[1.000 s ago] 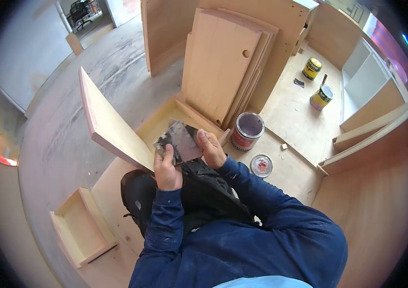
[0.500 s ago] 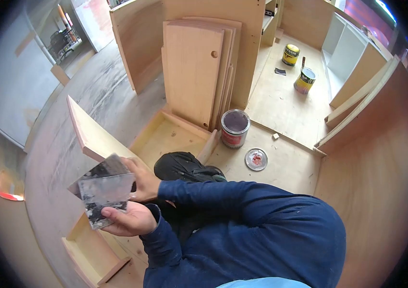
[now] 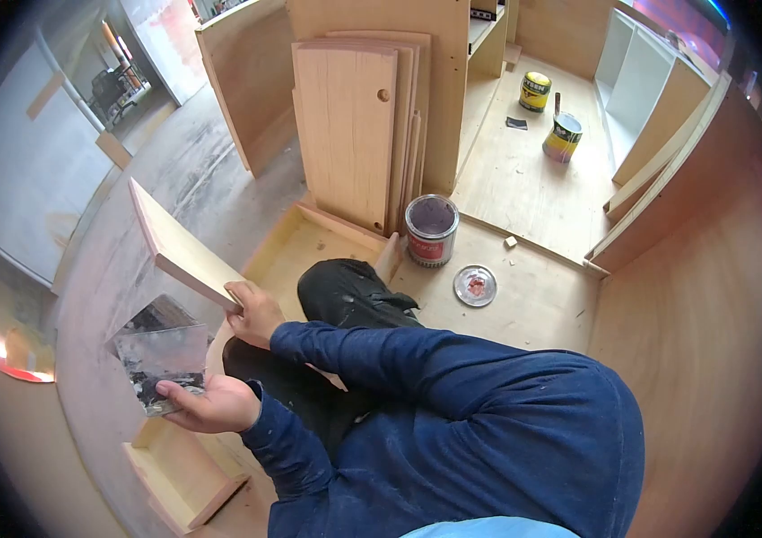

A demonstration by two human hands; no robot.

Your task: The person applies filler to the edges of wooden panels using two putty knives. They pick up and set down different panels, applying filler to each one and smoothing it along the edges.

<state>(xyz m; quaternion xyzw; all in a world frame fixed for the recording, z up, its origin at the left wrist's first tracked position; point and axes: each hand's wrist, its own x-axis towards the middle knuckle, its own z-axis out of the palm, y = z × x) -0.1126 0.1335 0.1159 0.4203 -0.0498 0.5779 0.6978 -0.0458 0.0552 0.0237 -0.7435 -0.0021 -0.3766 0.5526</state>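
Note:
My left hand grips two thin, flat putty spreaders, its thumb pressed on the lower one. Both are square-cornered, greyish and smeared with dark and pale residue, one overlapping the other. Beside them, my right hand is closed around the near end of a pale wooden board, fingers over its top edge. The board stands on edge and slants away to the upper left. My right palm is hidden from view.
An open paint can stands by its lid. Wooden panels lean behind a shallow wooden drawer. Another drawer lies lower left. A yellow can and a can with a brush stand further back.
My right hand has left the spreaders and taken hold of the board's near end. My left hand, keeping the spreaders, has shifted slightly left in view.

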